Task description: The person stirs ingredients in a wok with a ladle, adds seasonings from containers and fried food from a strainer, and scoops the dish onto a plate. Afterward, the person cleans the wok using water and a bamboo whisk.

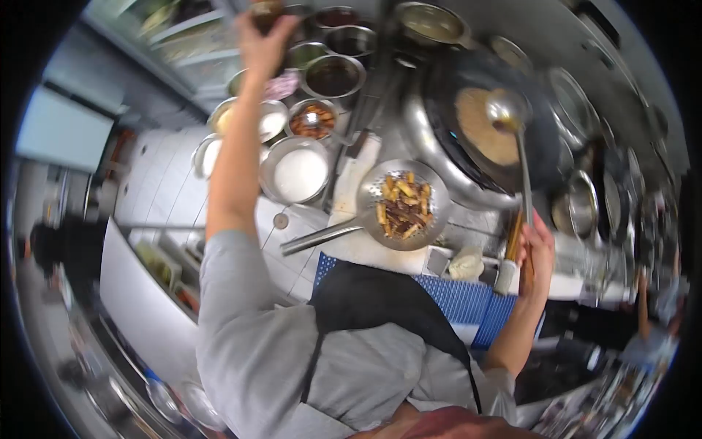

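Observation:
My right hand [537, 247] is closed round the handle of a ladle [526, 172]. The ladle's bowl, with some liquid in it, is over the wok [446, 121], which holds a pale brown liquid [482, 135]. Stretched far forward, my left hand [263, 47] grips a brown rounded object [267, 10], blurred at the top edge; its exact kind is unclear. Below that hand and beside the forearm stand several metal bowls of ingredients, among them a bowl of dark sauce [333, 76]. A perforated strainer [371, 192] with browned fried strips [404, 205] rests in front of me.
A bowl of white powder or grains [300, 174] and a bowl of reddish-brown pieces [313, 121] stand left of the stove. A metal pan [430, 22] is behind the wok. A crumpled pale cloth [466, 263] lies near the front edge. Metal bowls [576, 205] stand at right.

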`<state>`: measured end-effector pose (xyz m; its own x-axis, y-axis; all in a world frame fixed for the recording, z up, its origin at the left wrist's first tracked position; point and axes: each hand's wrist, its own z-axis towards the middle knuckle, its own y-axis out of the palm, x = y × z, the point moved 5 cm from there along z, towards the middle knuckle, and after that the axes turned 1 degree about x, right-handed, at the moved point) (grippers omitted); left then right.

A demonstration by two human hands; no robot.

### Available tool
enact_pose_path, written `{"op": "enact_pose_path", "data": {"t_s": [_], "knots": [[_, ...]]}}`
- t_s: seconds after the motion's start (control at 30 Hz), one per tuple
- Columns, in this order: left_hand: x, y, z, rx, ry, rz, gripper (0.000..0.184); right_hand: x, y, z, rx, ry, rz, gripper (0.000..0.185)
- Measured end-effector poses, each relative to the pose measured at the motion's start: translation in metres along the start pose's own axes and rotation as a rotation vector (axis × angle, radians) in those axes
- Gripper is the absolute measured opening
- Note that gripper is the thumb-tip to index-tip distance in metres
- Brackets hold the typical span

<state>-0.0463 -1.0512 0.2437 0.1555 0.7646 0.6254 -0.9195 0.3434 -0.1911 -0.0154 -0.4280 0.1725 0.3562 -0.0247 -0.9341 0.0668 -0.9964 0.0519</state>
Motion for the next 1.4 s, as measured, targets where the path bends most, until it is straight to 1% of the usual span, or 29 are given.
{"op": "enact_pose_path", "data": {"t_s": [0.03, 0.07, 0.1, 0.13, 0.17, 0.2, 0.27, 0.33, 0.4, 0.43, 0.53, 0.6, 0.67, 0.7, 0.73, 0.8, 0.87, 0.9, 0.93, 0.97, 1.0, 1.03, 1.07, 1.1, 1.13, 1.17, 1.27, 1.3, 1.4], "knots": [[-0.057, 0.005, 0.023, -0.011, 0.078, 0.025, 0.075, -0.001, 0.004, 0.005, 0.08, 0.002, -0.031, 0.058], [-0.065, 0.006, 0.033, -0.027, -0.038, -0.165, 0.077, -0.002, 0.004, 0.013, 0.1, -0.035, -0.17, 0.057], [-0.11, 0.014, 0.052, -0.101, -0.041, -0.285, 0.076, -0.012, 0.012, 0.015, 0.158, -0.096, -0.306, 0.058], [-0.132, 0.016, 0.057, -0.044, 0.056, -0.248, 0.073, -0.009, 0.008, 0.032, 0.134, -0.178, -0.37, 0.06], [-0.145, 0.019, 0.055, 0.012, 0.025, -0.32, 0.071, -0.006, 0.005, 0.042, 0.169, -0.184, -0.347, 0.06], [-0.169, 0.019, 0.057, 0.049, 0.028, -0.263, 0.072, -0.008, 0.007, 0.044, 0.227, -0.169, -0.347, 0.059], [-0.224, 0.024, 0.058, 0.002, 0.016, -0.184, 0.072, -0.008, 0.015, 0.043, 0.258, -0.048, -0.285, 0.058], [-0.236, 0.027, 0.047, 0.086, -0.025, -0.241, 0.072, -0.005, 0.02, 0.032, 0.185, 0.02, -0.202, 0.058], [-0.272, 0.036, 0.048, 0.076, -0.151, -0.131, 0.075, -0.006, 0.025, 0.024, 0.157, 0.039, -0.19, 0.06], [-0.288, 0.041, 0.049, 0.039, -0.163, -0.179, 0.078, -0.007, 0.028, 0.024, 0.163, 0.027, -0.221, 0.061], [-0.28, 0.041, 0.023, 0.029, -0.257, 0.061, 0.079, -0.017, 0.037, 0.04, 0.201, -0.049, -0.298, 0.068], [-0.323, 0.049, 0.009, -0.037, -0.352, 0.097, 0.079, -0.015, 0.029, 0.065, 0.257, -0.108, -0.357, 0.069], [-0.355, 0.052, 0.001, -0.129, -0.468, 0.071, 0.078, -0.019, 0.029, 0.081, 0.224, -0.076, -0.313, 0.068], [-0.335, 0.049, 0.001, -0.129, -0.466, 0.14, 0.073, -0.024, 0.033, 0.084, 0.179, -0.036, -0.256, 0.068], [-0.302, 0.037, 0.002, -0.065, -0.371, 0.245, 0.069, -0.023, 0.028, 0.084, 0.121, 0.013, -0.194, 0.068], [-0.163, 0.034, 0.001, 0.062, -0.169, 0.44, 0.063, -0.017, 0.025, 0.082, 0.018, 0.067, -0.23, 0.065], [-0.073, 0.057, -0.022, 0.014, -0.136, -0.368, 0.045, -0.017, 0.023, 0.066, -0.078, 0.089, -0.29, 0.06], [0.0, 0.062, -0.043, -0.152, -0.124, -0.372, 0.037, -0.017, 0.017, 0.059, -0.106, 0.1, -0.354, 0.057], [0.078, 0.066, -0.073, -0.315, -0.119, -0.372, 0.03, -0.017, 0.006, 0.051, -0.134, 0.109, -0.371, 0.059], [0.135, 0.074, -0.111, -0.465, -0.214, -0.435, 0.019, -0.018, -0.007, 0.044, -0.164, 0.116, -0.39, 0.061], [0.171, 0.09, -0.152, -0.612, -0.207, -0.426, 0.019, -0.02, -0.021, 0.038, -0.196, 0.123, -0.41, 0.063], [0.214, 0.103, -0.192, -0.715, -0.135, -0.435, 0.018, -0.024, -0.038, 0.033, -0.203, 0.134, -0.425, 0.061], [0.251, 0.117, -0.228, -0.961, 0.114, -0.329, 0.027, -0.026, -0.055, 0.036, -0.212, 0.095, -0.45, 0.061], [0.272, 0.135, -0.273, -0.99, 0.164, -0.299, 0.035, -0.028, -0.073, 0.041, -0.22, 0.054, -0.474, 0.061], [0.288, 0.153, -0.31, -0.963, 0.397, -0.2, 0.043, -0.029, -0.085, 0.045, -0.227, 0.014, -0.496, 0.061], [0.298, 0.168, -0.339, -0.905, 0.558, -0.061, 0.045, -0.034, -0.092, 0.049, -0.181, 0.042, -0.543, 0.061], [0.32, 0.196, -0.345, -1.016, 0.351, 0.135, 0.034, -0.029, -0.092, 0.078, -0.186, -0.009, -0.38, 0.065], [0.32, 0.205, -0.342, -0.905, 0.389, 0.077, 0.023, -0.029, -0.085, 0.083, -0.171, 0.041, -0.301, 0.066], [0.316, 0.229, -0.357, -1.009, 0.327, 0.081, 0.023, -0.021, -0.066, 0.101, -0.306, 0.108, -0.091, 0.065]]}}
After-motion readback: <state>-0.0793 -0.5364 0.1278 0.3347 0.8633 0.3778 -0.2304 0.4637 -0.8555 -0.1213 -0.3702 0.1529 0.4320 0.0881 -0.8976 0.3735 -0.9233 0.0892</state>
